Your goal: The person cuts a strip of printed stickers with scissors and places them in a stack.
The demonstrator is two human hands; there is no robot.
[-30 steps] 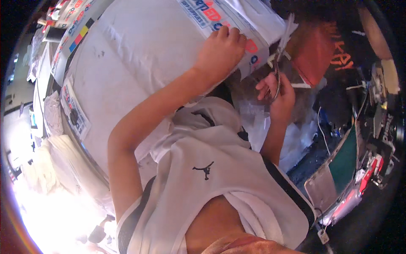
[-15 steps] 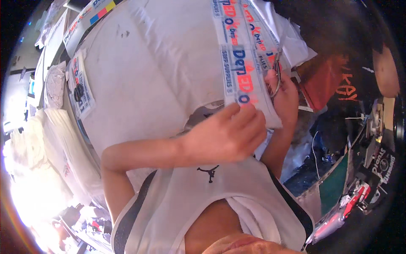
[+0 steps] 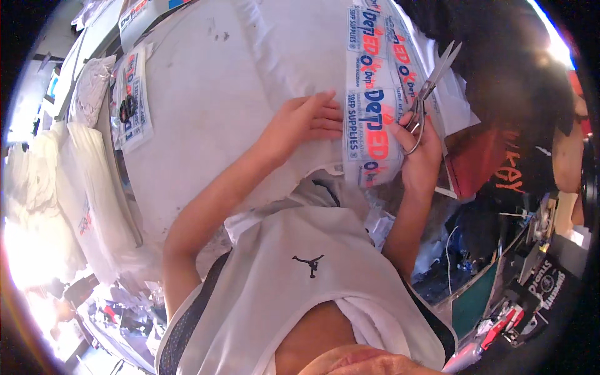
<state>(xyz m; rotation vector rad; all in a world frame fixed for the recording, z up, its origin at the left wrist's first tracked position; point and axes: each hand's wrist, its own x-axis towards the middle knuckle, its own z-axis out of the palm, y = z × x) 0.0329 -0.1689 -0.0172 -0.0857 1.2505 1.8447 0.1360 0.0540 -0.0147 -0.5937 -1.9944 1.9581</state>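
Note:
A long white plastic strip (image 3: pixel 375 134) with red and blue print runs down the right side of a white cloth-covered work surface (image 3: pixel 206 106). My right hand (image 3: pixel 424 150) grips a pair of metal scissors (image 3: pixel 431 85) by the handles at the strip's right edge. The blades point away from me and stand slightly apart. My left hand (image 3: pixel 307 124) reaches over the cloth with its fingers stretched out and the tips at the strip's left edge. It grips nothing that I can see.
A clear printed packet (image 3: pixel 132 103) with a small black thing on it lies at the left. White fabric (image 3: pixel 94 194) hangs beyond the surface's left side. At the right are a red box-like thing (image 3: pixel 472 165) and a green panel (image 3: pixel 475 300).
My left hand has let go of the strip's near end and moved left and away from me, its fingers now straightened. The strip lies flatter. The scissors show more fully in my right hand.

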